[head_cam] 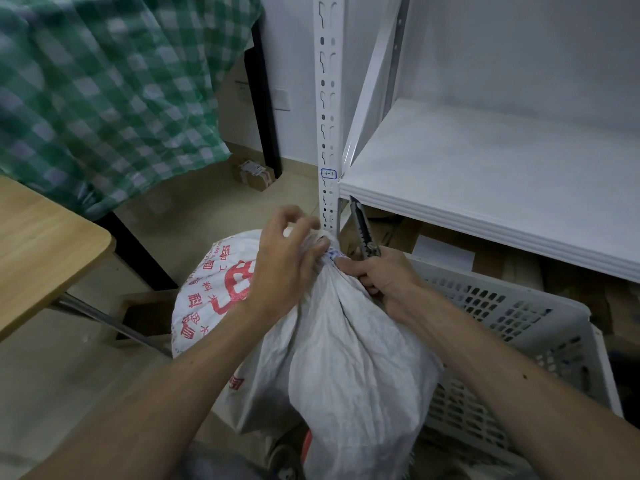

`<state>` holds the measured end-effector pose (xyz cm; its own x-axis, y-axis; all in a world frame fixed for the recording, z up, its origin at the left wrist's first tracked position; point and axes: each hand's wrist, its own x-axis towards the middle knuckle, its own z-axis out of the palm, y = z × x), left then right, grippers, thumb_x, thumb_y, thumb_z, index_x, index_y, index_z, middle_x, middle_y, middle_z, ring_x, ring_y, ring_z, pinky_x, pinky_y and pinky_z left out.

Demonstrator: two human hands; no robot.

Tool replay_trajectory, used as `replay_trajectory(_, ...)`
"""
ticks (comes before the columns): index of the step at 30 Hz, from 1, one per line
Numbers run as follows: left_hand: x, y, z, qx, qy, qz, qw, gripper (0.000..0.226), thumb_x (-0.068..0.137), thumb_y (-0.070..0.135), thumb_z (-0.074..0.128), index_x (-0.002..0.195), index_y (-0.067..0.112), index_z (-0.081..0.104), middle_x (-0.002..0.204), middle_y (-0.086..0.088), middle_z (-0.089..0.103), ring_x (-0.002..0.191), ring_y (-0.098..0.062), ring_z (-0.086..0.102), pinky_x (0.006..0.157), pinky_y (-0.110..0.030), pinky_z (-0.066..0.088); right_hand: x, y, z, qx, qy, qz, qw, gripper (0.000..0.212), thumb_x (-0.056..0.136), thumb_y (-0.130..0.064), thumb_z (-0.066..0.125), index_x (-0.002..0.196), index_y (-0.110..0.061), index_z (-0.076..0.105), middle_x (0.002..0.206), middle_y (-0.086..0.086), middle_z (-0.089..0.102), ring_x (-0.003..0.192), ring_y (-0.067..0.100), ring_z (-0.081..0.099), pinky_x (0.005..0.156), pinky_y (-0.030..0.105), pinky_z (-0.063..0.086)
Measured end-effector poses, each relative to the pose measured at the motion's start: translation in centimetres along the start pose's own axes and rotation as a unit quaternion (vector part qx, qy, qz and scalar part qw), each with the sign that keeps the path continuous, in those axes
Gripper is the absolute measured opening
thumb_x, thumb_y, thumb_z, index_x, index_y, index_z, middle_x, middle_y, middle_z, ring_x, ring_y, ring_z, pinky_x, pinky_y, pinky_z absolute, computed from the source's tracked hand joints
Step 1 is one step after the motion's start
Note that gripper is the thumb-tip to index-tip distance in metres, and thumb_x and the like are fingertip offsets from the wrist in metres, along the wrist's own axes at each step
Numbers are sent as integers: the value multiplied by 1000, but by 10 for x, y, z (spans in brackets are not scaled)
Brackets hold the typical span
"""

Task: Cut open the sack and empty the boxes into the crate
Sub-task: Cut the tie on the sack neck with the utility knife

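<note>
Storeroom floor, pale tile, white wall behind. Landmark: the sack [349,344], white woven plastic with red print, standing upright nearest the viewer, directly below the camera. Fabric looks soft, crinkled and slack; it bulges low, so likely fairly heavy with the boxes, which are not visible. Best hold is the gathered neck [329,252] at its top, tied with a blue-white cord; the woven surface may be slippery lower down. Left hand [287,261] comes over the sack from the left, forearm extended, fingers curled around the bunched neck, gripping it. Right hand [377,275] sits just right of the neck, fist closed on a utility knife [363,230], thumb touching the tie, tool pointing up and away; blade detail too small to tell. Just right of the sack, touching it, a white perforated crate [512,327]. Left of the sack, a wooden desk [45,244] corner. Beyond the sack, a white metal shelf [485,174] unit with cardboard under it; farther left, a green checked cloth [104,98] hanging.
</note>
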<state>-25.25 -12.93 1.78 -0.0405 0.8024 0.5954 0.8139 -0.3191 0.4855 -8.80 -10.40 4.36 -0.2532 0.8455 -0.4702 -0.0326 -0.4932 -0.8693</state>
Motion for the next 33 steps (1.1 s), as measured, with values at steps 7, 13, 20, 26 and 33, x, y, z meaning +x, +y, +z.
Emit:
replay_trajectory(7,1,-6,1,29,-22,117,992,18,91,19,65,96,6,76,94,-10,62,92,-23,53,78,-30,42,-2,-3,-7,9,4,-16,1000,33,77,5,74,62,-13,51,34,-9,48,25,1,39,29,12,29)
replay_trajectory(13,4,-2,7,-48,-36,4,998,16,80,24,75,87,10,78,85,-2,72,82,-17,62,77,-28,46,5,5,-3,-25,54,-79,995,27,70,-5,83,74,-13,57,64,0,60,51,7,56,52,22,48)
replay_trajectory(20,2,0,11,-36,-118,-61,990,23,82,30,66,94,14,78,89,-3,66,86,-20,56,77,-37,47,4,15,-2,-62,99,-127,985,32,65,-4,83,68,-20,55,70,-1,61,68,17,58,70,37,53)
replay_trajectory(26,1,12,-5,-158,-262,-146,941,41,80,38,77,111,24,52,137,29,37,114,16,41,99,-18,38,-2,10,-3,-50,69,-141,986,32,70,-2,79,70,-22,54,60,-10,58,59,8,57,58,24,47)
replay_trajectory(33,-8,19,0,-290,-258,-324,863,81,64,37,86,123,30,31,103,4,58,88,-4,61,84,-25,52,-3,12,2,-38,44,-175,983,35,73,-3,79,68,-26,53,53,-16,58,56,3,58,58,23,47)
